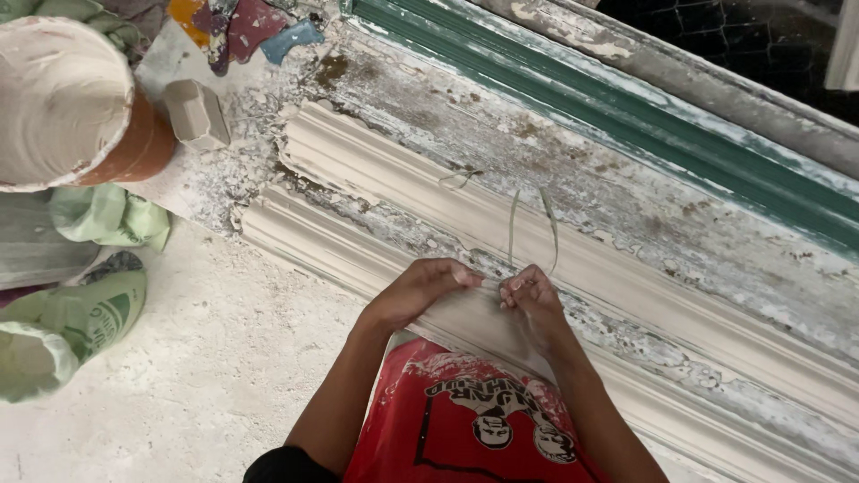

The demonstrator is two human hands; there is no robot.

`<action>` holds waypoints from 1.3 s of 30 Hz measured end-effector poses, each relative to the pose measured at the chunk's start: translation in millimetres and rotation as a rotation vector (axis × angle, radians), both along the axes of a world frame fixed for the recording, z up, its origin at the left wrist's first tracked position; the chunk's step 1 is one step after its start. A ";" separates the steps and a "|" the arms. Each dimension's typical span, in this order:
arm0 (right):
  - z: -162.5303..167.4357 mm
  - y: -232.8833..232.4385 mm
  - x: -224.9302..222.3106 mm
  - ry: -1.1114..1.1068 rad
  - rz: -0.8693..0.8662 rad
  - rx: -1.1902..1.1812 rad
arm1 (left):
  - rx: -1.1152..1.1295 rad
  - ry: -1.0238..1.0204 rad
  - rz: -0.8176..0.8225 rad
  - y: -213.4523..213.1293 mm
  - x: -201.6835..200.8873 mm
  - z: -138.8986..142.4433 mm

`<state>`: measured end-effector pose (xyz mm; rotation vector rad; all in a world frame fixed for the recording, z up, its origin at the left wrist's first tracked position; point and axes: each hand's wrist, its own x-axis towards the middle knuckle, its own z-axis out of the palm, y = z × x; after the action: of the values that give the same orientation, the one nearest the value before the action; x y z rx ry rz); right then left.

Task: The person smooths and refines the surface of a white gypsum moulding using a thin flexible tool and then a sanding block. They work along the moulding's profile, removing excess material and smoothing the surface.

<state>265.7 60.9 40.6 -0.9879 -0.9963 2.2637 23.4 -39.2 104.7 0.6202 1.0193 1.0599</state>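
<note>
At the far left a plaster-crusted bucket (63,98) lies tipped on its side, mouth toward the camera, with green sacks (76,313) slumped below it on the dusty floor (206,376). Just right of the bucket sits a small pale block (197,114). A long ribbed moulding (626,295) runs diagonally along the worn bench (591,179), laid flat so that its length is supported. The left hand (416,291) curls, fingers closed, over the near edge of the moulding. The right hand (532,300) pinches a thin strand of fibre (532,233), which loops upward over the moulding, apparently held taut between both hands.
</note>
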 end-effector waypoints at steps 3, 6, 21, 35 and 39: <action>3.2 0.1 -3.6 0.126 0.002 -0.003 | 0.115 -0.056 -0.059 -7.6 9.4 11.2; 11.4 -1.7 -12.9 0.203 -0.010 -0.043 | 0.108 0.137 -0.123 -9.8 21.4 15.8; 22.9 -33.7 -51.3 -0.308 0.133 0.389 | 0.189 0.915 0.517 30.6 -11.1 -52.7; 19.6 -7.4 -27.9 -0.884 -0.104 0.634 | 0.009 0.168 0.084 60.4 -56.8 -55.6; 7.3 -16.7 -35.9 -1.299 0.011 1.364 | -0.001 0.333 0.367 89.3 -66.5 -72.8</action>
<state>229.7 44.2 47.9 -1.5340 -2.3966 0.2110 -43.2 50.1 31.9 0.6352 1.4631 1.3013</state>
